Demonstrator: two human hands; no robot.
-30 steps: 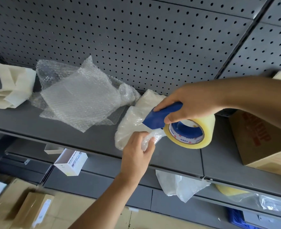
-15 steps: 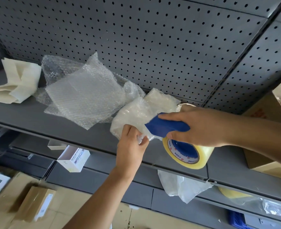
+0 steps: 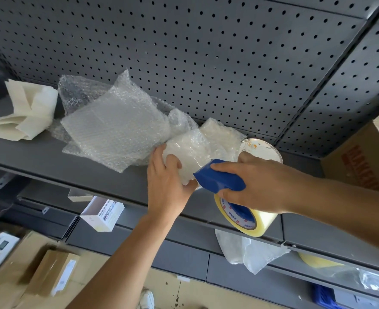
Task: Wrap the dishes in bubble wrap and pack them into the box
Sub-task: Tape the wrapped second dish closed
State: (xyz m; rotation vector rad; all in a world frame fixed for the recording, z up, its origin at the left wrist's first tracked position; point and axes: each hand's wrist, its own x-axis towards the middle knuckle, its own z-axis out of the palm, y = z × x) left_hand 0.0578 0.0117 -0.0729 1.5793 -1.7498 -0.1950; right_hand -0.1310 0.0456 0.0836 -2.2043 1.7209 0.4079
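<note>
On the shelf (image 3: 39,157), a cardboard box (image 3: 357,159) stands at the right and loose bubble wrap (image 3: 115,128) lies left. Between them the left hand (image 3: 168,186) has its grip round the wrapped dish (image 3: 197,148); the right hand (image 3: 257,186) has its grip round a tape dispenser (image 3: 219,180) just beside it

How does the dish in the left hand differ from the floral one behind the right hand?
The wrapped dish is covered in bubble wrap; the floral dish is bare, its painted rim showing. The left hand grips the wrapped dish, with the blue tape dispenser in the right hand against it; the floral dish is partly hidden behind that hand. Both are over the same grey shelf.
</note>
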